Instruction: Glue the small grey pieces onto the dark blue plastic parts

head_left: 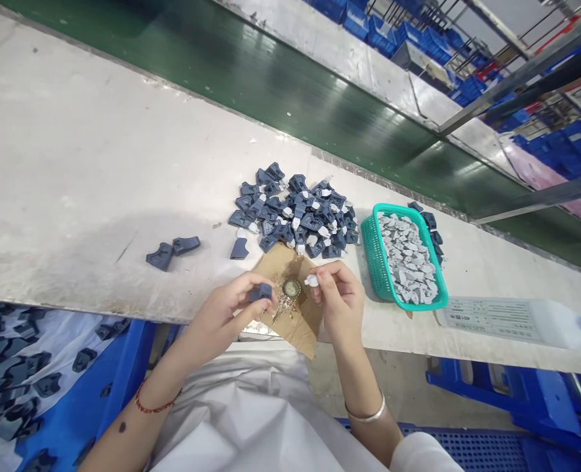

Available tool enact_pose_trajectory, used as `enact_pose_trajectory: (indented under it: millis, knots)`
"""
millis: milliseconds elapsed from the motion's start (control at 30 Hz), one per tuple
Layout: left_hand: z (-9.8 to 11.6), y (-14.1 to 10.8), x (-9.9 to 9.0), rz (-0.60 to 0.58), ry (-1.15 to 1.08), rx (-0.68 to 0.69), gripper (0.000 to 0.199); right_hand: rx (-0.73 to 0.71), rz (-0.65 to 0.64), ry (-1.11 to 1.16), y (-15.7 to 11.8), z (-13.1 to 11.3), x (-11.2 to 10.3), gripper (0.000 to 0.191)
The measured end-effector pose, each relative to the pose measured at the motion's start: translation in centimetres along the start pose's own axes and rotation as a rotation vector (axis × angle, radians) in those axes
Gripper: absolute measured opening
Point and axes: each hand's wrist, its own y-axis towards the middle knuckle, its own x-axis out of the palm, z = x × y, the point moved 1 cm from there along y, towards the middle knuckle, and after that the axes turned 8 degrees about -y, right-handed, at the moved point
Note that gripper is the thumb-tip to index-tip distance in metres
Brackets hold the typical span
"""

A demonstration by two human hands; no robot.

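My left hand (236, 305) holds a dark blue-grey plastic part (262, 292) between thumb and fingers. Pinched in my right hand (337, 295) is a small white piece (311, 280). Between the hands, a small round cap (291, 288) with liquid in it rests on a stained brown paper (301, 331) at the table's front edge. Behind the paper lies a pile of dark parts (298, 213), several with white pieces on them. A teal basket (380, 262) of white pieces (408, 259) stands right of my right hand.
Two dark parts (172, 252) lie left of the pile. A white bottle (511, 321) lies on its side at the right. Beyond the table (64, 170) runs a green conveyor belt (271, 85). A blue crate (74, 406) of dark parts stands at lower left.
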Motion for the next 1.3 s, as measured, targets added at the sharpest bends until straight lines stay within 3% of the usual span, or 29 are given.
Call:
enact_pose_trajectory:
  millis: [267,567,833,1100,1300]
  knots:
    - [0.4,0.1,0.0,0.006,0.118,0.050,0.023,0.014,-0.012,-0.017,-0.2,-0.8,0.4,0.033]
    - [0.5,0.1,-0.1,-0.047,0.182,0.029,0.026,-0.081,-0.140,-0.098,-0.9,-2.3,2.2,0.032]
    - [0.6,-0.1,-0.1,-0.062,0.155,-0.005,0.029,-0.091,-0.229,-0.098,-1.2,-2.0,3.1,0.026]
    - [0.1,0.0,-0.3,-0.053,0.133,-0.022,0.033,-0.148,-0.205,-0.215,-1.5,-1.9,3.3,0.028]
    - [0.0,0.0,-0.3,-0.026,0.121,0.004,0.035,-0.143,-0.236,-0.165,-1.7,-1.7,4.2,0.026]
